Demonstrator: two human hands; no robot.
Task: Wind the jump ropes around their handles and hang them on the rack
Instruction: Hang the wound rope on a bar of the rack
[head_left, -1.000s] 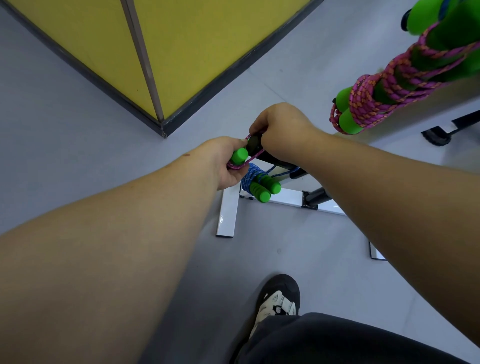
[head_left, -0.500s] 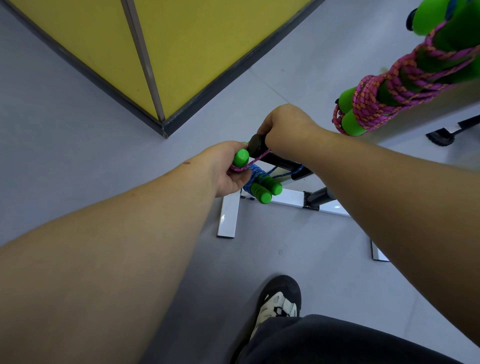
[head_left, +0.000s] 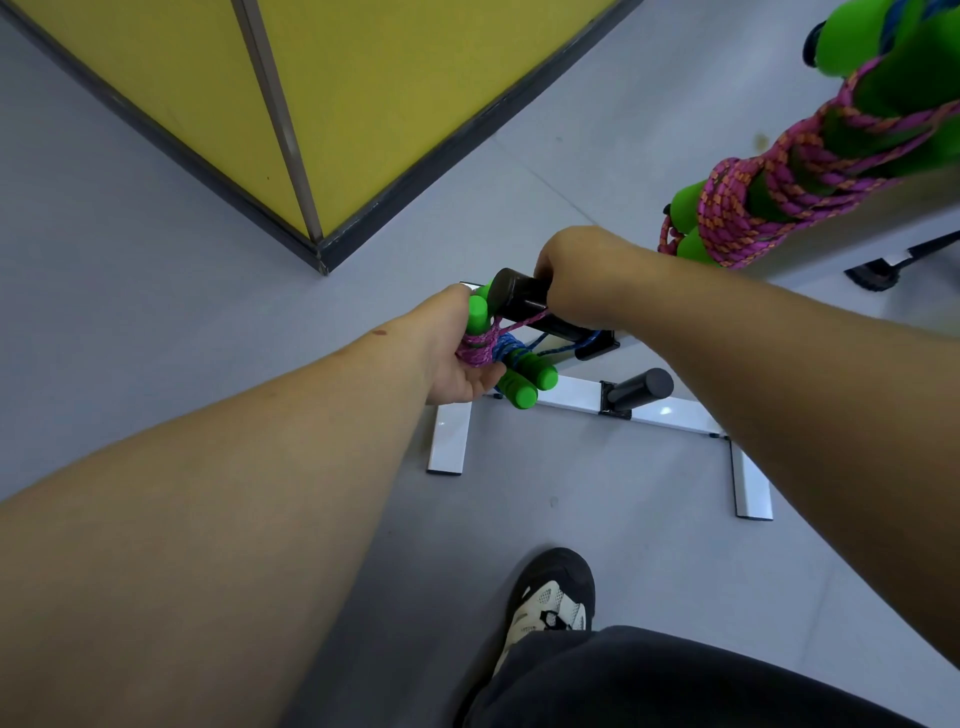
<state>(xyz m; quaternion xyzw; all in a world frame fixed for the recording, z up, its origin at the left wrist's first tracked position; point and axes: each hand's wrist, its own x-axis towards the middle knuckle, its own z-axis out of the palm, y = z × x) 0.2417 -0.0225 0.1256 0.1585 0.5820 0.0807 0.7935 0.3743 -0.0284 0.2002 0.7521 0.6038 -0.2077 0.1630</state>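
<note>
My left hand (head_left: 457, 358) grips a wound pink jump rope (head_left: 480, 347) with green foam handles, held beside a black rack peg (head_left: 522, 301). A pink strand runs from the bundle over that peg. My right hand (head_left: 582, 280) is closed on the rope at the peg; its fingers are hidden behind the peg. A blue rope bundle with green handles (head_left: 524, 382) hangs from the same peg, just below my left hand. Another wound pink rope (head_left: 769, 208) hangs on a higher peg at the upper right.
The white rack base (head_left: 449, 441) stands on the grey floor, with a free lower black peg (head_left: 641, 388). A yellow wall corner (head_left: 317, 244) lies to the upper left. My shoe (head_left: 550, 597) and trouser leg are below. A black chair foot (head_left: 872, 273) sits far right.
Both hands shifted slightly down and right along the peg. The peg's black end now shows clear of my right hand, with the pink strand looped over it.
</note>
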